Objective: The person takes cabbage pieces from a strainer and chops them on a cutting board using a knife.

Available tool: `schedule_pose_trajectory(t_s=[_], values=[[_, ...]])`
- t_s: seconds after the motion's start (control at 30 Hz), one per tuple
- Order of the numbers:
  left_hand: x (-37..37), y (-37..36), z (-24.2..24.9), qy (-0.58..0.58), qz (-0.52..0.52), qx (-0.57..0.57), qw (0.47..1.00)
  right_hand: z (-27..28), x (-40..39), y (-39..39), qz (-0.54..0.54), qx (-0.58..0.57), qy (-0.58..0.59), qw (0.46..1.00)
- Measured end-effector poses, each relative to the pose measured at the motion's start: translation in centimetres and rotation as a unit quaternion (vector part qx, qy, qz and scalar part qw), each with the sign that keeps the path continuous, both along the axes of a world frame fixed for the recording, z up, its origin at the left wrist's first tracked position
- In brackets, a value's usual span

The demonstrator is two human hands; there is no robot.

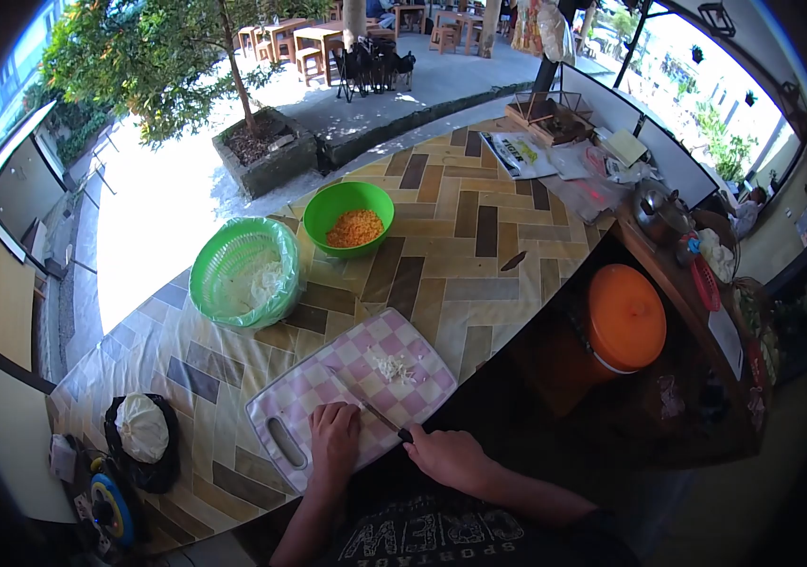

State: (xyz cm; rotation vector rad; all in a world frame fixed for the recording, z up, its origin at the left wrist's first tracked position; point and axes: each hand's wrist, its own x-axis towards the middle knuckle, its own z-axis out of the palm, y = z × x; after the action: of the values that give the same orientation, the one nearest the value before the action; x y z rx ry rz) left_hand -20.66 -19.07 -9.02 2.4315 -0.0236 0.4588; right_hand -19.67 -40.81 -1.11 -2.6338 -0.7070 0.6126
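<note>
A pink and white checked cutting board [280, 402] lies at the table's near edge. My right hand [446, 456] is closed round the black handle of a knife [382, 416], whose blade points up and left over the board. My left hand [335, 435] rests on the board left of the blade, fingers together and curled down; anything under them is hidden. Finely chopped white pieces [392, 369] lie on the board beyond the knife. Behind the board stand a green basket lined with clear plastic [242, 274] and a green bowl [348, 203] holding chopped orange pieces [356, 229].
A white bundle in a black bag [142, 428] sits at the left, near a blue round object [112, 508]. An orange lidded bucket [626, 317] stands right, below the tabletop. Plastic bags [588, 180] and a metal pot [660, 213] are at the back right.
</note>
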Motion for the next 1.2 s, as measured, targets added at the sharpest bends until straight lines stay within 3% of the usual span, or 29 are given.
schedule_pose_trajectory(t_s=[0.47, 1.03, 1.2], values=[[-0.9, -3.9, -0.9, -0.037, 0.073, 0.030, 0.996, -1.3, -0.2, -3.8, 0.054, 0.023, -0.098, 0.993], [-1.5, -4.6, -1.0, -0.006, 0.094, 0.002, 0.996, -1.8, -1.9, -5.5, 0.058, 0.072, -0.063, 0.994], [-0.5, -3.6, -0.8, -0.018, 0.062, 0.057, 0.996, -2.2, -1.0, -4.9, 0.065, 0.076, -0.081, 0.992]])
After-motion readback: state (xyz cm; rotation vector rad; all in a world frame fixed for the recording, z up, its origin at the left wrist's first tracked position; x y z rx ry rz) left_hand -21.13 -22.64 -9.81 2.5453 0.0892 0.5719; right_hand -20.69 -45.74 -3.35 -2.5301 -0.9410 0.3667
